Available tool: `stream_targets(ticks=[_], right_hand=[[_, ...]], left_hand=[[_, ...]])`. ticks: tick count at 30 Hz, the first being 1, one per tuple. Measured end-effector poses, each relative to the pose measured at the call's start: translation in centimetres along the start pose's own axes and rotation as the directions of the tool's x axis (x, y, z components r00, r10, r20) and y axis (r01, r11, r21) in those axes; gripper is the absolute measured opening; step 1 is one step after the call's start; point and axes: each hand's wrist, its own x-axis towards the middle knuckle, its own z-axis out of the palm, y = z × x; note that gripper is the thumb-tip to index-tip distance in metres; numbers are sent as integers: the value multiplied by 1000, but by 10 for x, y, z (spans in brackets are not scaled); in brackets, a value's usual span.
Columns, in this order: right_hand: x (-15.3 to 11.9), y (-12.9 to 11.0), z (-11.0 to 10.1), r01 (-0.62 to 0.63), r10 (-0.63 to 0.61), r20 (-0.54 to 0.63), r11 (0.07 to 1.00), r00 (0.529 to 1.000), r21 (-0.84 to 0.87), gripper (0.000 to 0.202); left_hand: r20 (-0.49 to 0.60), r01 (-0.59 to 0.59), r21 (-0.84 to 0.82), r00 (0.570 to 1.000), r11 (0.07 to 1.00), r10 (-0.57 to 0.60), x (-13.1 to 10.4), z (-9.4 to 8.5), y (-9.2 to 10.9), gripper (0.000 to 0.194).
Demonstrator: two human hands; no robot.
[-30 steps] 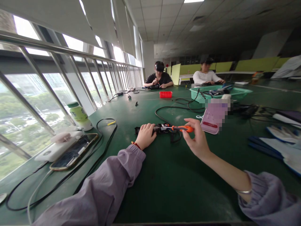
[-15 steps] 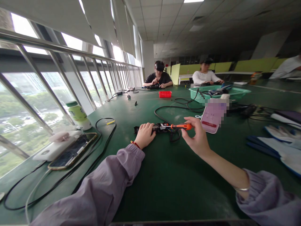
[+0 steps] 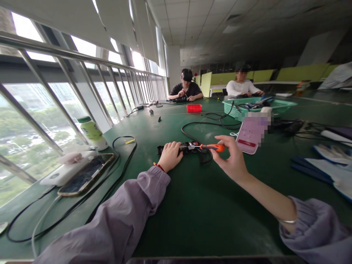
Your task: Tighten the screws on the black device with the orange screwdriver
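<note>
My left hand (image 3: 170, 157) is closed over the left part of a black corded device (image 3: 187, 147), pressing it to the green table. The device lies on its side, its right part opened up, with small coloured and metal parts showing. Between the thumb and fingers of my right hand (image 3: 230, 157) is an orange-and-black screwdriver (image 3: 213, 147), gripped at the handle's end. Its thin metal shaft points left, into the exposed parts of the device. Where exactly the tip sits is too small to tell.
Beyond my right hand stands a pink phone (image 3: 251, 135), with a green basket (image 3: 286, 106) behind it. A red tray (image 3: 194, 108) sits farther back. Gloves (image 3: 327, 168) lie right. Cables, another phone (image 3: 86, 176) and a bottle (image 3: 92, 134) are left. Two people sit across.
The camera view has shifted slightly. Both hands keep nearly the same place, with the screwdriver still at the device; any turning of it is too slight to make out.
</note>
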Motion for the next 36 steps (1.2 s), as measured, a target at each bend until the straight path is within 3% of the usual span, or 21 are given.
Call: stream_targets(ticks=[4, 10, 16, 23, 29, 36], right_hand=[[-1, -1, -1, -57, 60, 75, 998, 995, -35, 19], [-1, -1, 0, 7, -7, -9, 1000, 1000, 8, 36], [-2, -2, -2, -40, 43, 100, 999, 994, -29, 20], [-1, 0, 0, 23, -22, -24, 1000, 999, 14, 37], [-3, 0, -1, -51, 56, 98, 997, 994, -53, 17], [-1, 3, 0, 6, -6, -26, 1000, 1000, 8, 36]], left_hand=[[-1, 0, 0, 1000, 1000, 0, 0, 0, 0, 36], [-3, -5, 19, 1000, 1000, 5, 0, 0, 0, 36], [-8, -5, 10, 1000, 1000, 5, 0, 1, 0, 35], [-8, -6, 14, 1000, 1000, 6, 0, 1, 0, 36], [-11, -9, 17, 1000, 1000, 10, 0, 4, -1, 36], [-17, -11, 20, 1000, 1000, 11, 0, 4, -2, 36]])
